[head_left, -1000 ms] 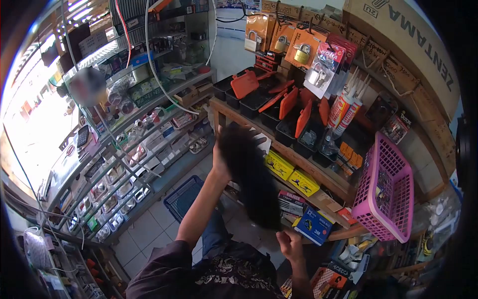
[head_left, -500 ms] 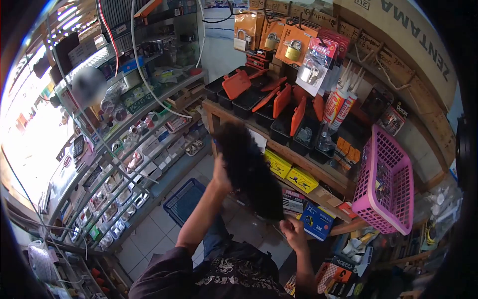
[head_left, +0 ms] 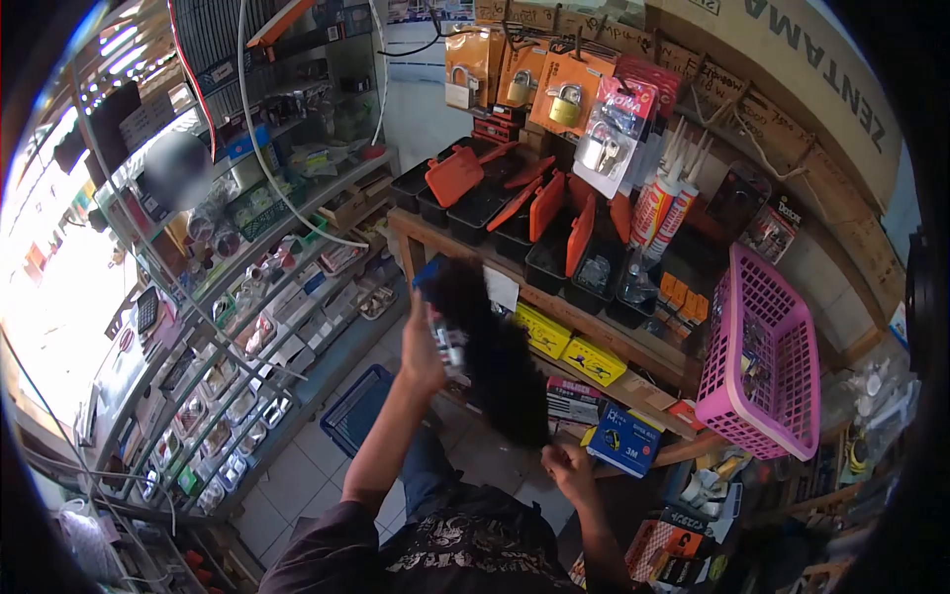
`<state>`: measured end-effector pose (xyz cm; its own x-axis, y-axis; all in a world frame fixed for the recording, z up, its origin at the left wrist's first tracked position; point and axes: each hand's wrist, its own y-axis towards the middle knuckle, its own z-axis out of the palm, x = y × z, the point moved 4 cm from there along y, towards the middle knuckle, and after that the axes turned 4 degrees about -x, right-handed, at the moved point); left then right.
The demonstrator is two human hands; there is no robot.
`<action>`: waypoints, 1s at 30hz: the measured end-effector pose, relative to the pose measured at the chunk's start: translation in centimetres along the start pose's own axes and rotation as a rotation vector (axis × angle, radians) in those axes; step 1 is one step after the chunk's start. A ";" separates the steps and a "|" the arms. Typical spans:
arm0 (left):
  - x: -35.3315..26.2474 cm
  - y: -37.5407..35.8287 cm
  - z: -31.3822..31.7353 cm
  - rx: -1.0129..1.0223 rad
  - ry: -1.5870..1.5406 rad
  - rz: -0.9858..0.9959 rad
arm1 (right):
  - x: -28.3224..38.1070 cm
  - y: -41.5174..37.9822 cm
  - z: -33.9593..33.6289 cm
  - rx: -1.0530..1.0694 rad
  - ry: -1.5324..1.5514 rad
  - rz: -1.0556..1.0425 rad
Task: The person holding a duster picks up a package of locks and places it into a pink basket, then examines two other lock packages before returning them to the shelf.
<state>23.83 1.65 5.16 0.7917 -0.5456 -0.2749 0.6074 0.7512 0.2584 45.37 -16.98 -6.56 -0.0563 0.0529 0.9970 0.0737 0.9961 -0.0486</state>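
A black fluffy feather duster [head_left: 505,381] slants across the middle of the head view. My right hand [head_left: 571,472] is closed around its lower end. My left hand [head_left: 424,354] is wrapped round a small blue and whitish item [head_left: 447,342], whose kind I cannot make out because the duster covers part of it. The duster's upper feathers lie over or against this item. Just beyond both hands is a wooden shelf [head_left: 554,287], with yellow boxes [head_left: 594,361] and a blue 3M box [head_left: 623,441] on its lower level.
Black bins with orange lids [head_left: 547,208] line the shelf top, beside sealant tubes [head_left: 665,208]. Padlocks [head_left: 565,105] hang above. A pink basket [head_left: 732,381] stands at right. A glass display rack [head_left: 267,297] is at left, a blue basket [head_left: 341,411] on the floor.
The view has shifted slightly. The duster has moved a little against the item in my left hand, more of which now shows. My right hand still grips the duster's end.
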 end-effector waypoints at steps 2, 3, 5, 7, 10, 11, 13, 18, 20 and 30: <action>-1.7 -0.5 0.1 -0.302 0.040 0.225 | -0.5 -0.7 -0.6 -0.001 -0.044 0.013; -1.3 -0.5 0.4 -0.300 0.044 0.222 | -0.8 -0.8 -0.6 -0.001 -0.083 0.032; 0.7 -1.1 -0.2 -0.681 0.394 0.209 | -0.2 0.1 0.2 -0.016 -0.059 0.031; 3.3 -1.5 0.0 -0.821 0.384 0.067 | 0.9 1.4 0.9 -0.041 -0.032 0.026; 4.6 -1.5 1.3 -0.951 0.429 -0.139 | 1.5 1.9 0.7 -0.052 -0.075 -0.046; 3.3 -0.7 0.2 -0.737 0.379 0.024 | 1.7 1.8 0.7 -0.036 -0.133 -0.105; 0.6 -0.2 -3.6 -0.512 0.332 0.165 | 1.3 0.5 0.1 0.040 -0.145 -0.044; -2.4 0.3 -2.8 -0.190 0.257 0.281 | 2.1 -1.1 -1.0 -0.055 -0.177 -0.005; -1.9 0.0 -2.1 -0.527 0.258 0.358 | 1.4 -0.7 -0.5 -0.056 -0.196 -0.025; -1.5 2.3 -4.6 0.005 0.132 0.268 | 0.0 -1.2 -1.2 -0.048 -0.120 0.033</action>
<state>23.77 5.85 1.93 0.9087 -0.2749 -0.3142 0.3786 0.8597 0.3428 46.43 -18.21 -6.47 -0.1713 0.0962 0.9805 0.1251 0.9893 -0.0753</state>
